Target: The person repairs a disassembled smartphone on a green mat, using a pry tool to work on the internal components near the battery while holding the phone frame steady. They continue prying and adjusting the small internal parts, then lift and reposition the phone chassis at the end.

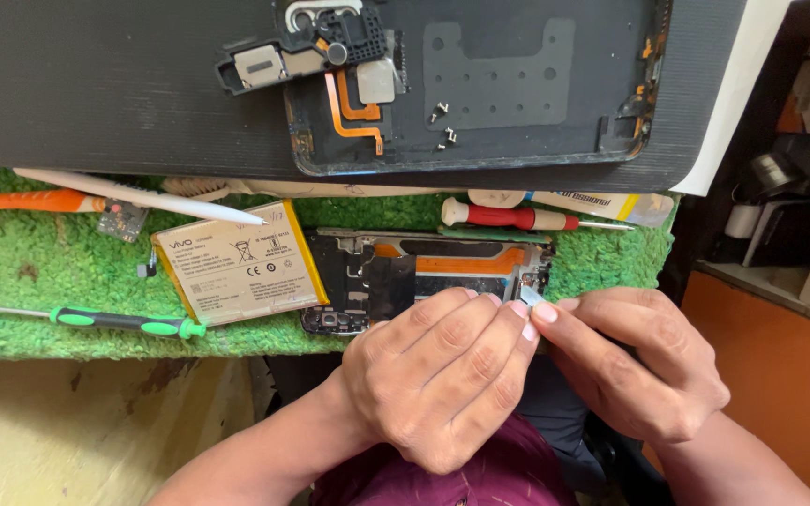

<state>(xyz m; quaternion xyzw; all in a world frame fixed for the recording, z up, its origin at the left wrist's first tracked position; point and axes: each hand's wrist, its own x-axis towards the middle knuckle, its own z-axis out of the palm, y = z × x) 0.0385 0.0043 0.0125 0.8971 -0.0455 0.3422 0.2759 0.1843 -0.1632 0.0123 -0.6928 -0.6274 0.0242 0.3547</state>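
Far left on the green artificial-turf mat (39, 272) lies a slim green-handled screwdriver (114, 322), close to the front edge, where I reckon a nudge of the forearm could roll it off. Next along, a flat white-and-yellow rectangular phone battery (241, 264) rests loose with the tip of a white pointed plastic pry stick (142, 197) just touching its top edge; a sharp tip pressed into that cell would be bad news. Beside it sits the opened black-and-orange phone frame (424, 272). Over its near edge the left hand (433, 375) has its fingers curled and pressed together, meeting the right hand (639, 361), and both thumbs and forefingers pinch a tiny silvery-grey sliver of a part (531, 296). It is so small that a slip could drop it into the turf. Above, little loose screws (442, 126) lie unsecured on the dark phone back shell (517, 84) and could scatter if jolted.
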